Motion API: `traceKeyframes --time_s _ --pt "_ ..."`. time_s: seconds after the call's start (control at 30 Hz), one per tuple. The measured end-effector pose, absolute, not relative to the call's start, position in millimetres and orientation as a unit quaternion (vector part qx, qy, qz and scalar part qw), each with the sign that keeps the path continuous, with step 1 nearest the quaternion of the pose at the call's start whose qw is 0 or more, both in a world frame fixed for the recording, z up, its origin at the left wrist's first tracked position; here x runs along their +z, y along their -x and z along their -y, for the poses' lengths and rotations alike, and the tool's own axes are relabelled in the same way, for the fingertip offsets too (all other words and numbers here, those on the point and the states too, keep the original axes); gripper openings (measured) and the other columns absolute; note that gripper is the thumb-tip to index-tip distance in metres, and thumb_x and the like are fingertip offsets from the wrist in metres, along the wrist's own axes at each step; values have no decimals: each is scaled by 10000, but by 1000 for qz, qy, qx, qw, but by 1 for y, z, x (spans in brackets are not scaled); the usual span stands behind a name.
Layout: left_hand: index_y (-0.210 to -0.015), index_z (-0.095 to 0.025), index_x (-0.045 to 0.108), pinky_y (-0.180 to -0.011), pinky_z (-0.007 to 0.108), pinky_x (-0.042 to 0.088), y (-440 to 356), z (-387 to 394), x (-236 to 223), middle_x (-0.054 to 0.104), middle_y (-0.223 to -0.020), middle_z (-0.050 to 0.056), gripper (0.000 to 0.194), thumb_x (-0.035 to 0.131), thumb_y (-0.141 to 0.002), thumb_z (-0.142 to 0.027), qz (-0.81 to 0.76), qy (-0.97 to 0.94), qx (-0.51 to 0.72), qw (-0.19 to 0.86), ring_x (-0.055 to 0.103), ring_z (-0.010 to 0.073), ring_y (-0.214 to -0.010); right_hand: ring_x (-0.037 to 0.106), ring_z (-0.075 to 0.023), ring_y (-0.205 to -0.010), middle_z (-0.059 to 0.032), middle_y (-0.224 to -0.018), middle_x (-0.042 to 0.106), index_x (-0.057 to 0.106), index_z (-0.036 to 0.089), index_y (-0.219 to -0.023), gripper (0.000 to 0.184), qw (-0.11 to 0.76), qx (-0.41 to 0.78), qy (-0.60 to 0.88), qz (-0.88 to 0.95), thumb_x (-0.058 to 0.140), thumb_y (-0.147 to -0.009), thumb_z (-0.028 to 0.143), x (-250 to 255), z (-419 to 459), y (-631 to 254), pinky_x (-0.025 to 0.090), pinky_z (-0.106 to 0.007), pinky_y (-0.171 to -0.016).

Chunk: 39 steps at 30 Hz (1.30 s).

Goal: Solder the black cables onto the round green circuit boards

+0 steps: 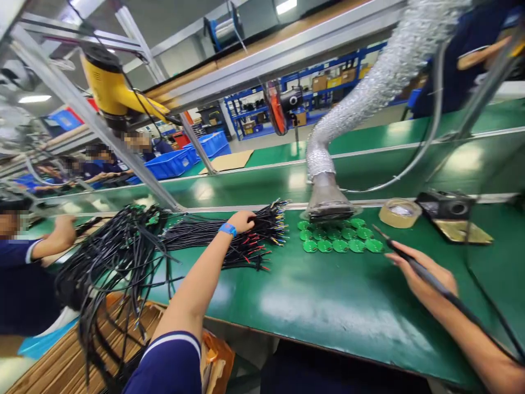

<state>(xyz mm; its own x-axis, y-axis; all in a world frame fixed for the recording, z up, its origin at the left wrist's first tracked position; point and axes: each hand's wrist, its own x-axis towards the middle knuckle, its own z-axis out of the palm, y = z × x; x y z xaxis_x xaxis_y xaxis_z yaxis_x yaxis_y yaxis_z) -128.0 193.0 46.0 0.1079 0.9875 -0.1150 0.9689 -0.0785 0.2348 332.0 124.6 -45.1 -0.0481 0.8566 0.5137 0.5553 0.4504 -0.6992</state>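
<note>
My left hand, with a blue band at the wrist, is on a bundle of black cables, its fingers closed on cable near the stripped ends. Coloured wire ends, several of them red, fan out to the right of it. My right hand grips a soldering iron, whose tip points left toward rows of round green circuit boards. The tip is apart from the boards. A fume extractor nozzle hangs just over the back row and partly hides it.
A tape roll and a dark soldering iron stand lie at the right. Tangled black cables hang over the left table edge, near a co-worker's arm. A yellow heat gun hangs above.
</note>
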Motion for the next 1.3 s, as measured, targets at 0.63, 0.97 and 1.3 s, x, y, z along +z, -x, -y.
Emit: traceKeyframes --time_s 0.63,0.97,1.3 --pt "-1133 -139 521 -820 396 501 133 -208 39 551 -1125 83 321 523 -874 -330 -711 -683 19 167 568 195 -970 576 -284 -908 -121 -954 587 453 209 -883 567 295 77 472 827 587 -606 685 -71 -214 -304 472 -395 -777" --pt "-1103 -127 543 -815 392 502 152 -211 55 562 -1103 65 323 529 -867 -348 -696 -694 53 179 570 215 -968 539 -241 -727 -58 -754 526 483 206 -865 572 302 52 449 840 642 -554 660 -67 -224 -307 462 -358 -650" --pt "-1105 -131 537 -792 375 511 146 -197 99 567 -1085 68 315 514 -877 -347 -733 -662 117 105 579 195 -937 548 -268 -739 -56 -778 513 460 249 -882 519 327 44 407 852 711 -537 545 -71 -218 -306 486 -411 -677"
